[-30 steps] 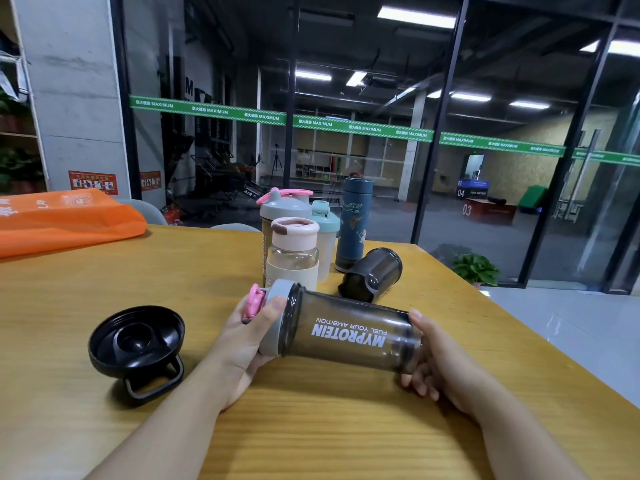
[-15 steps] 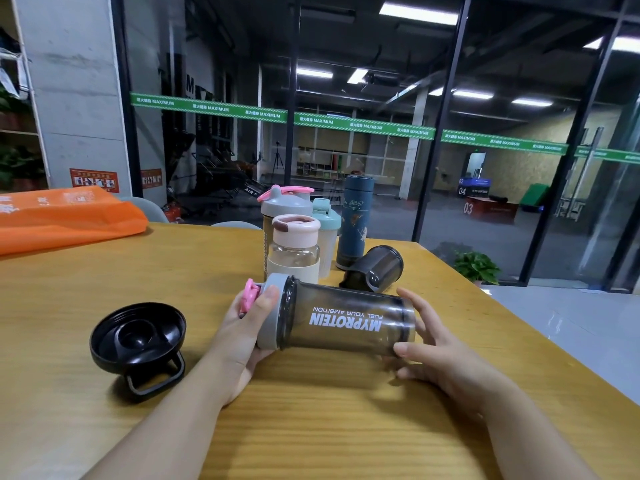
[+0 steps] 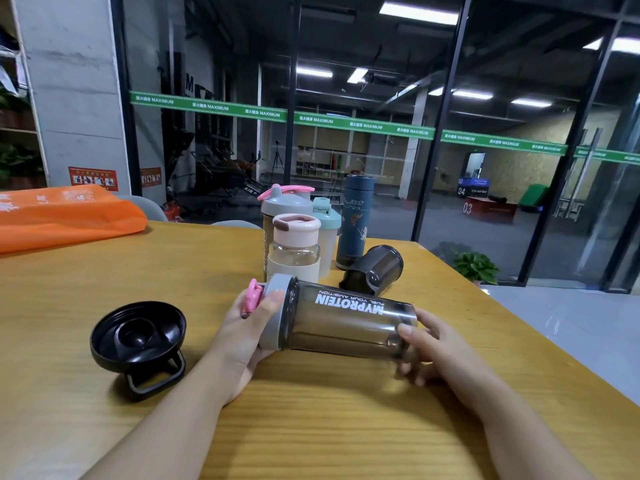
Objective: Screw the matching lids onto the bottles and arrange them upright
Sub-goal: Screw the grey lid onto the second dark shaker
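You hold the smoky MYPROTEIN shaker [image 3: 346,322] sideways just above the wooden table [image 3: 311,427], left hand [image 3: 247,336] curled round its grey lid [image 3: 275,311], right hand [image 3: 433,348] gripping its base; likely next, finish twisting, then stand it upright.

Ahead of me a wooden table [image 3: 104,289] carries an orange bag [image 3: 62,216] at its far left edge. Beyond it I see a glass wall [image 3: 519,116] crossed by a green banner strip [image 3: 363,123], and a potted plant [image 3: 476,266] on the floor.
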